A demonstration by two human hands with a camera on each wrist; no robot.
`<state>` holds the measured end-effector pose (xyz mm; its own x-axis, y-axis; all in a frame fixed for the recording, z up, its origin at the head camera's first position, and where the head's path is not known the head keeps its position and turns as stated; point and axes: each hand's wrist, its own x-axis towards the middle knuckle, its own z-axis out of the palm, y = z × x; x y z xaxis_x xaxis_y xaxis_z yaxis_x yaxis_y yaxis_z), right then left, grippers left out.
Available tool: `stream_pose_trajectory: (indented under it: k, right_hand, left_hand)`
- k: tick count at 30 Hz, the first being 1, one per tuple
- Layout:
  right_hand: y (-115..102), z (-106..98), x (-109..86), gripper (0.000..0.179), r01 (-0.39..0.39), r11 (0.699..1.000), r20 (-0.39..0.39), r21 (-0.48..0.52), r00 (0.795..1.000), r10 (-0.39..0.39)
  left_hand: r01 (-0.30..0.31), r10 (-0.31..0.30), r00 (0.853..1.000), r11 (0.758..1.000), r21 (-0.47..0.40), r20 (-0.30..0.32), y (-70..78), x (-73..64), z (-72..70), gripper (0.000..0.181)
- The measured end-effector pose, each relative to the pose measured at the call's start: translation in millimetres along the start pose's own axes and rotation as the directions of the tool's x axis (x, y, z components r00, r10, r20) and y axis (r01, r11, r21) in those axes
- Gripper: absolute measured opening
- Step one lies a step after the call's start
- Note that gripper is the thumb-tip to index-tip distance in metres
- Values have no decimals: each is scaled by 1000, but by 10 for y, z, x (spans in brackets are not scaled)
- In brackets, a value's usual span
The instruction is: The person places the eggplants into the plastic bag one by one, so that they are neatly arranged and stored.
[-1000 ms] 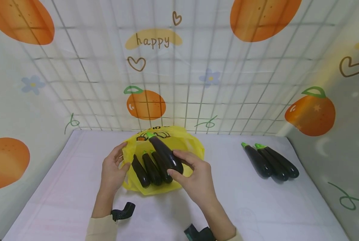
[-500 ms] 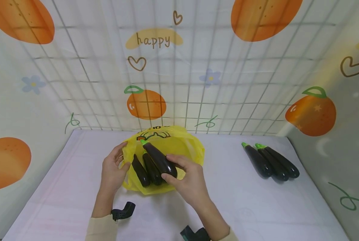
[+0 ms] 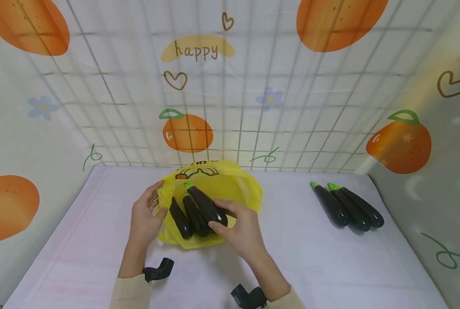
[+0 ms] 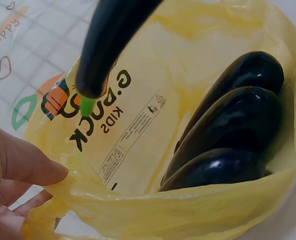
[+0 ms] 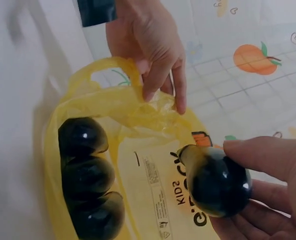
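My right hand (image 3: 243,229) grips a dark purple eggplant (image 3: 204,204) by its thick end, thumb on one side and fingers on the other. Its green stem points away, over the open mouth of a yellow plastic bag (image 3: 249,189). In the left wrist view the held eggplant (image 4: 115,40) hangs above three others lying side by side in the bag, among them a middle eggplant (image 4: 233,117). My left hand (image 3: 146,219) pinches the bag's left rim between thumb and fingers, also visible in the right wrist view. The held eggplant partly hides those below it in the head view.
Three more eggplants (image 3: 347,210) lie together on the white tabletop (image 3: 311,266) at the right. A patterned cloth (image 3: 230,86) with printed oranges hangs behind the table. Each wrist carries a black camera mount (image 3: 158,269).
My right hand has moved left with the eggplant, now farther over the ones in the bag; it barely moved in the last half second. The left hand stays at the bag's rim.
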<state>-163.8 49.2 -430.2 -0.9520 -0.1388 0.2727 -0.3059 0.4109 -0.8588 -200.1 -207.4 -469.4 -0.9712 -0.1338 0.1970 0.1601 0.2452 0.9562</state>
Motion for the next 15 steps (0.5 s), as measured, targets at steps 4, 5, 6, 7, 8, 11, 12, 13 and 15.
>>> stream_pose_trajectory:
  k: [4,5,6,7,8,11,12,13,15]
  right_hand:
    - [67,-4,20,51,-24,1000,-10,-13,1000,24]
    - [79,-4,25,51,-34,999,-12,-13,999,33]
    - [94,-3,28,51,-39,999,-14,-16,999,39]
    - [108,-1,32,51,-41,999,-16,-21,999,40]
    - [120,3,36,51,-50,998,-18,-22,999,50]
    - [161,12,49,51,-63,997,-24,-38,998,62]
    - [176,14,54,51,-71,997,-26,-39,997,70]
    - [191,15,60,50,-78,996,-28,-40,997,77]
    - [219,13,68,50,-91,995,-35,-38,995,89]
  left_hand:
    - [1,-1,1000,1000,-8,1,8,-1,3,74]
    - [4,-4,1000,1000,-12,3,9,0,3,74]
    - [7,-7,1000,1000,-15,5,11,-1,2,74]
    - [13,-13,1000,1000,-15,6,13,-1,2,74]
    - [16,-16,1000,1000,-18,8,15,-1,2,74]
    - [25,-25,1000,1000,-16,12,18,0,0,74]
    - [26,-26,1000,1000,-12,13,20,-1,-1,74]
    - [27,-26,1000,1000,-8,13,21,-3,-2,74]
    - [24,-24,1000,1000,-3,13,26,-7,-4,74]
